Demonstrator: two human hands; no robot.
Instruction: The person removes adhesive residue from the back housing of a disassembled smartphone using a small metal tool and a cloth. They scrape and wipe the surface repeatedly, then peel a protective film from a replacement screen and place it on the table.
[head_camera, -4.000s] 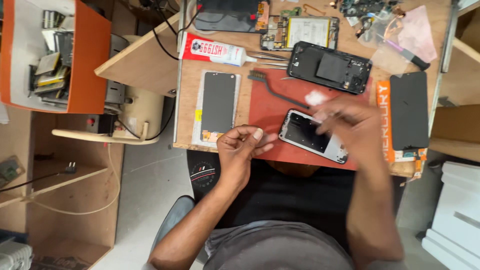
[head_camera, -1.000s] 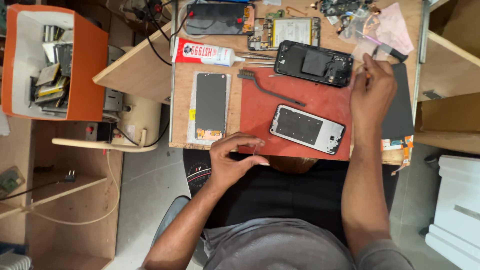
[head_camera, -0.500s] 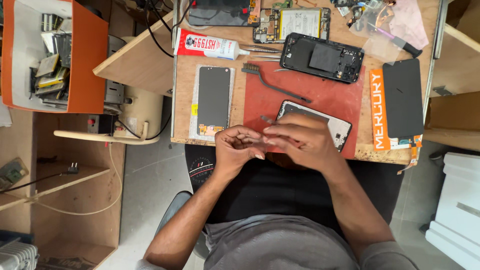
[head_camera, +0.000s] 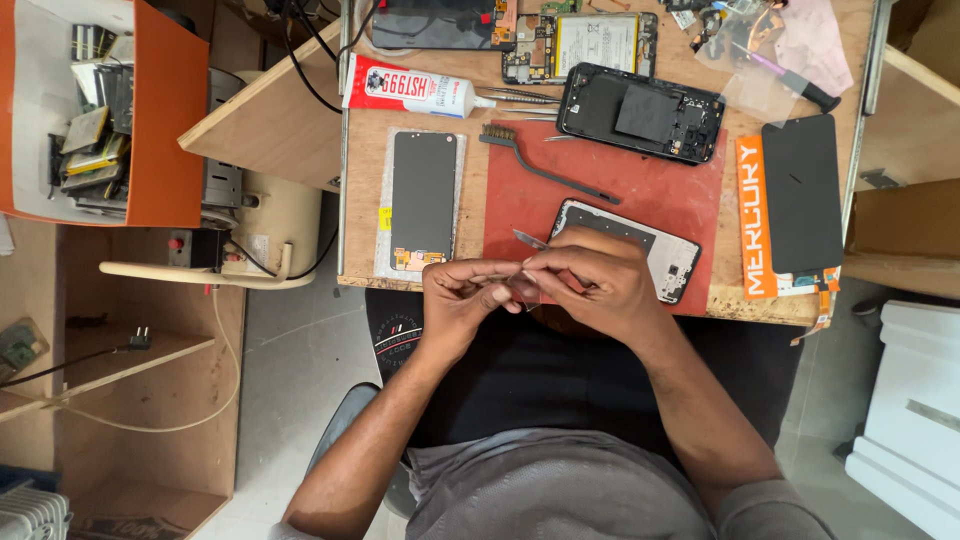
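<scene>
Both hands meet at the near edge of the wooden bench (head_camera: 700, 85). The left hand (head_camera: 462, 300) has its fingers curled narrow, fingertips pinched on a small clear scrap of film (head_camera: 528, 293) that sits between the two hands. The right hand (head_camera: 590, 280) closes its fingers round one pair of tweezers (head_camera: 530, 240), whose point juts up and to the left just past the knuckles; whether the tweezers touch the film cannot be told. Just beyond the right fingers, partly under them, lies one phone screen frame (head_camera: 655, 250) on the single red mat (head_camera: 640, 185). Beyond the left fingers lies one dark display panel (head_camera: 422, 195) on its clear wrapper. Further off from the fingers there are one black brush (head_camera: 545, 170) on the mat, one opened phone back (head_camera: 640, 112), one glue tube (head_camera: 410, 88) and another dark panel (head_camera: 803, 195) well to the right of the right fingers, resting on an orange package. Far left of the left fingers stands one orange bin (head_camera: 165, 120) full of used parts.
</scene>
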